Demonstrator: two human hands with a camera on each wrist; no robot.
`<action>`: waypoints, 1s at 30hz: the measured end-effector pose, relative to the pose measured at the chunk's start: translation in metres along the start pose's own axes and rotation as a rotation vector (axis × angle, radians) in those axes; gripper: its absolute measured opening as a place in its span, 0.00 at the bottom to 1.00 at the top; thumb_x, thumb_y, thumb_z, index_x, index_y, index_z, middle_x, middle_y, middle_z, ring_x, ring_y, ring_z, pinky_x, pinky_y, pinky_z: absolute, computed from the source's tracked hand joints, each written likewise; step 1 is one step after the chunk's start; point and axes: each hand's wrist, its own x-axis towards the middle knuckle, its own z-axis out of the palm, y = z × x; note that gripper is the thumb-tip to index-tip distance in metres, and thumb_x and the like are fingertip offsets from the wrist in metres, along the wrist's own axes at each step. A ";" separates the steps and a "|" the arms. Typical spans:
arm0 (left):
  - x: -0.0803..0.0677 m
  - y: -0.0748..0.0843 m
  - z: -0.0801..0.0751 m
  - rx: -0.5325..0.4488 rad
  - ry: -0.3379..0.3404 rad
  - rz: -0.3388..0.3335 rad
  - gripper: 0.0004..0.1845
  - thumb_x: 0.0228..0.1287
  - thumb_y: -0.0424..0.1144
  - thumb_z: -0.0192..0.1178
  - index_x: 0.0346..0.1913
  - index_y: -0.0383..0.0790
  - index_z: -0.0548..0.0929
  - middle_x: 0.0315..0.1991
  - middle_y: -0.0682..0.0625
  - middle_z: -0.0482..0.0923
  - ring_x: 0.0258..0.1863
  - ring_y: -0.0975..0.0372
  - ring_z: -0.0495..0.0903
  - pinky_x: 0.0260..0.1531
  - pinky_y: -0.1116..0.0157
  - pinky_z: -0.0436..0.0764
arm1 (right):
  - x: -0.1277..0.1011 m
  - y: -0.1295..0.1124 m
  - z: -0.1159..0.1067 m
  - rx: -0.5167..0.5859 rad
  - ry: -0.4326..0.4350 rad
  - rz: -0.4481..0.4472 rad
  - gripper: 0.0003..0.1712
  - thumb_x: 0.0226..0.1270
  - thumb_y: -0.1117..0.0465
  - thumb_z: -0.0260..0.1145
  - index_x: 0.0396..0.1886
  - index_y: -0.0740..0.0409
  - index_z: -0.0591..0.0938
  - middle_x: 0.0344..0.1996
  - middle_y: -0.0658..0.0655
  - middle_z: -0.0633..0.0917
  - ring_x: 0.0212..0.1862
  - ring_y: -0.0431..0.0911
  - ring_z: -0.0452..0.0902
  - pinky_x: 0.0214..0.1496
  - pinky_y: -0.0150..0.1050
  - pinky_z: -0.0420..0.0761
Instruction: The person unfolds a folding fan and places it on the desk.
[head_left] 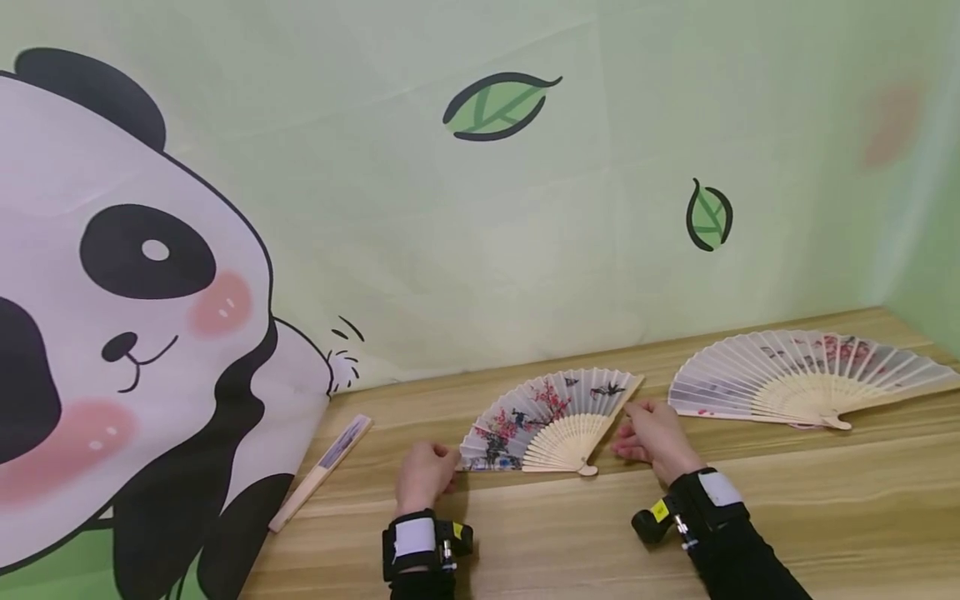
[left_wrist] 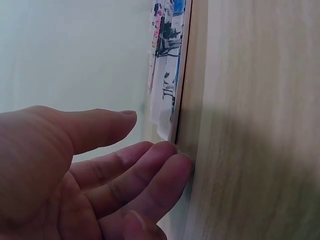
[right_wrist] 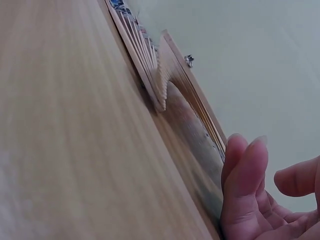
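A spread folding fan [head_left: 551,408], printed with red blossoms and dark birds, lies on the wooden table between the two hands. At its left end is my left hand [head_left: 426,479]; in the left wrist view its fingertips [left_wrist: 165,150] are right at the fan's outer corner, the thumb held apart. My right hand [head_left: 656,437] is by the fan's right outer stick. In the right wrist view the fingers [right_wrist: 245,170] meet that edge, and the thumb stands away from them. Neither hand grips the fan. Its pale ribs converge at a pivot on the near side.
To the right lies a second spread fan [head_left: 795,392] with a similar floral print. A folded fan [head_left: 321,473] rests slantwise at the left. Behind the wooden table [head_left: 555,533] hangs a green backdrop [head_left: 360,208] with a cartoon panda and leaves.
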 end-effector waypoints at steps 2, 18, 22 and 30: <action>-0.001 0.001 -0.001 0.003 0.004 -0.001 0.11 0.65 0.41 0.60 0.37 0.34 0.83 0.20 0.48 0.80 0.18 0.60 0.80 0.21 0.64 0.72 | 0.001 -0.001 0.001 0.005 -0.006 -0.003 0.17 0.78 0.61 0.47 0.58 0.69 0.63 0.29 0.60 0.77 0.23 0.46 0.81 0.27 0.36 0.83; -0.003 0.015 -0.001 0.029 0.012 -0.013 0.12 0.68 0.45 0.59 0.38 0.37 0.82 0.21 0.49 0.77 0.19 0.60 0.79 0.21 0.63 0.71 | -0.012 -0.033 0.015 -0.085 -0.021 -0.109 0.17 0.77 0.59 0.47 0.56 0.69 0.64 0.26 0.56 0.78 0.23 0.44 0.80 0.22 0.31 0.78; -0.003 0.021 0.001 0.068 0.046 0.027 0.12 0.67 0.44 0.59 0.34 0.38 0.82 0.20 0.50 0.76 0.19 0.60 0.76 0.20 0.63 0.70 | -0.019 -0.041 0.024 -0.100 -0.047 -0.132 0.18 0.78 0.58 0.47 0.56 0.68 0.64 0.28 0.56 0.77 0.23 0.44 0.80 0.22 0.31 0.78; 0.002 0.036 0.005 0.163 0.132 0.127 0.10 0.67 0.42 0.58 0.29 0.41 0.79 0.21 0.51 0.74 0.19 0.59 0.72 0.18 0.62 0.67 | -0.041 -0.044 0.048 -0.116 -0.136 -0.174 0.16 0.79 0.57 0.47 0.53 0.67 0.66 0.28 0.57 0.77 0.24 0.45 0.80 0.22 0.32 0.78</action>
